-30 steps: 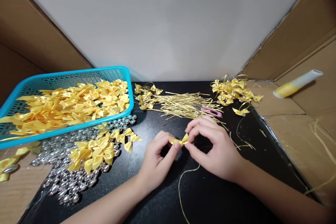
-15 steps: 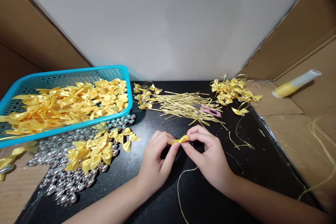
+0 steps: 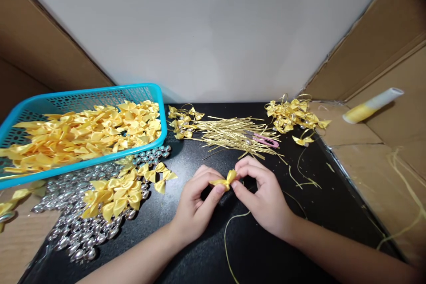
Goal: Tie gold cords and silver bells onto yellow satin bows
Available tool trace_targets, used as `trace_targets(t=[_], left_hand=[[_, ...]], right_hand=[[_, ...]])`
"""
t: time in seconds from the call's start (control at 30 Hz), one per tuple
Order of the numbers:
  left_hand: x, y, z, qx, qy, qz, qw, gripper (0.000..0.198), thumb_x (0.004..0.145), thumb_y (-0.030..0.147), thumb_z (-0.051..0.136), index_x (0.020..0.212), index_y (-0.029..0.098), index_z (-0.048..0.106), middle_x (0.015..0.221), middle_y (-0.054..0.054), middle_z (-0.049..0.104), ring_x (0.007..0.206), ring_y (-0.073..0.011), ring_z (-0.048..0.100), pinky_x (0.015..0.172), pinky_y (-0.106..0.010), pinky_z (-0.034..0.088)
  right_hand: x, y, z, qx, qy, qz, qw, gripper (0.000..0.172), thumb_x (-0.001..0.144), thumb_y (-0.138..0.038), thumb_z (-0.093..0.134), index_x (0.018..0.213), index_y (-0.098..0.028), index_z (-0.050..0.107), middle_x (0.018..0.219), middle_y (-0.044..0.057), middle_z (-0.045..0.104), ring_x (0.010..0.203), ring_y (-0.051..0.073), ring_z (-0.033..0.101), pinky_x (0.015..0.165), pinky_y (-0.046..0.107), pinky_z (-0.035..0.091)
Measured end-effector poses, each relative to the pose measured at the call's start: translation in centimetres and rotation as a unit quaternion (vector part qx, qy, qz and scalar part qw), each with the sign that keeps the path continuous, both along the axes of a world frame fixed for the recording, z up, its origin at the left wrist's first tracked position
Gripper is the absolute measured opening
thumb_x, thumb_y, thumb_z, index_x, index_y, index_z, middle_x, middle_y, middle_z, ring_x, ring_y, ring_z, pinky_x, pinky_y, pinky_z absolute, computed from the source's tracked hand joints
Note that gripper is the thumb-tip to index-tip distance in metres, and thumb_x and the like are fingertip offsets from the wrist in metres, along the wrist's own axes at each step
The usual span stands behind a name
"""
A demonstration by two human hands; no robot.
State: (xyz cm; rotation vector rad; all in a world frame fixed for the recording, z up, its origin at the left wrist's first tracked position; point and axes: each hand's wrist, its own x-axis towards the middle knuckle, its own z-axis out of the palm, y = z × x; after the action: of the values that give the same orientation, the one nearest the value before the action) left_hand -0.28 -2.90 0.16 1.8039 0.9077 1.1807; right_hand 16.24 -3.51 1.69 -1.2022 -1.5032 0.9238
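Observation:
My left hand [image 3: 196, 202] and my right hand [image 3: 262, 195] meet over the black table [image 3: 206, 248], both pinching one small yellow satin bow [image 3: 225, 180] between thumb and fingers. A thin gold cord [image 3: 229, 235] trails from under my right hand toward the near edge. A loose heap of yellow bows [image 3: 115, 191] lies to the left of my left hand, on top of scattered silver beads [image 3: 78, 230].
A blue plastic basket [image 3: 83, 166] full of yellow bows sits at the left. Cut gold cords [image 3: 229, 133] and pink snips [image 3: 266, 141] lie at the back, with finished bows [image 3: 293, 115] at back right. Cardboard walls flank both sides; a yellow-white tube [image 3: 372, 105] rests on the right.
Both hands have stayed together on the bow, drawing slightly nearer and lower. The bow has turned a little between the fingertips. Nothing else has moved.

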Motion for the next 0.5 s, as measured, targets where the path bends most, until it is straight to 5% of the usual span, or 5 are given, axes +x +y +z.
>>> trace_targets(t=[0.3, 0.5], left_hand=[[-0.2, 0.1, 0.0, 0.132, 0.065, 0.029, 0.989, 0.009, 0.090, 0.010, 0.058, 0.088, 0.017, 0.064, 0.076, -0.001, 0.068, 0.071, -0.0134, 0.058, 0.069, -0.027, 0.043], [-0.3, -0.1, 0.1, 0.218, 0.124, 0.021, 0.968, 0.011, 0.085, 0.008, 0.067, 0.092, 0.017, 0.067, 0.082, -0.001, 0.074, 0.072, -0.0152, 0.059, 0.070, -0.030, 0.042]], right_hand=[[2.0, 2.0, 0.7, 0.024, -0.008, 0.002, 1.000, 0.012, 0.079, -0.014, 0.061, 0.069, -0.020, 0.062, 0.080, 0.002, 0.061, 0.080, 0.017, 0.059, 0.076, 0.033, 0.047], [3.9, 2.8, 3.6, 0.076, -0.169, 0.188, 0.965, 0.007, 0.080, -0.014, 0.062, 0.077, -0.018, 0.067, 0.082, 0.003, 0.067, 0.081, 0.017, 0.060, 0.079, 0.035, 0.043]])
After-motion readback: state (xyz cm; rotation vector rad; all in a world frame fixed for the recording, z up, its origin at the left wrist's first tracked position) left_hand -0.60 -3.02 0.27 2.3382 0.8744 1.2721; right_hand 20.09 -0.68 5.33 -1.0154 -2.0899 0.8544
